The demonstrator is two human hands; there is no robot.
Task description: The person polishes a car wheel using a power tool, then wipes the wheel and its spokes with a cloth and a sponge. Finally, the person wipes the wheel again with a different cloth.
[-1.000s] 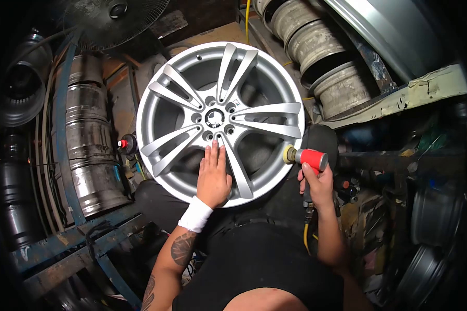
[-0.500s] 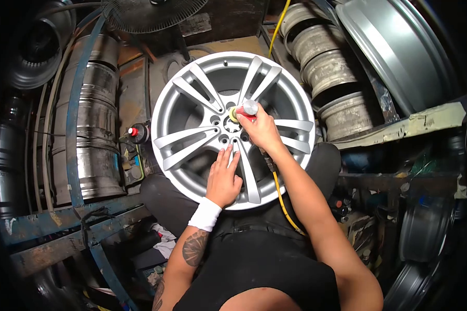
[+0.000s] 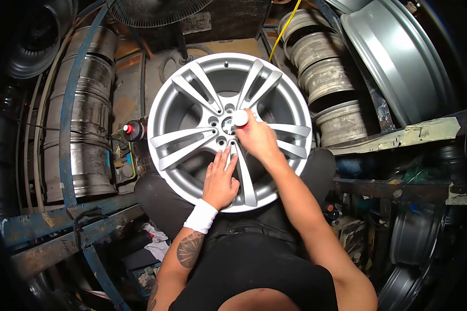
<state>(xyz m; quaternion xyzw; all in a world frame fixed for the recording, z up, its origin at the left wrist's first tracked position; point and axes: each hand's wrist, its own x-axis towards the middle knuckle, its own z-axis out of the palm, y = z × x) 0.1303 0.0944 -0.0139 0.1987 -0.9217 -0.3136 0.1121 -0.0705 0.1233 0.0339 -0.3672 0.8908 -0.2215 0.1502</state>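
Observation:
A silver alloy wheel with paired spokes lies face up across my legs. My left hand rests flat on its lower spokes, just below the hub, fingers spread. Wrapped round a small red air tool with a pale round end, my right hand is over the right side of the hub. The tool's working end is hidden beneath its body and my hand.
Dull metal rims are stacked at the upper right beside a large silver rim. Shiny rims stand behind a blue frame at left. A black bottle with a red cap is left of the wheel; a fan is above.
My right hand has moved the tool down a little over the hub and tilted it more upright. My left hand stays on the spokes. The view has shifted slightly.

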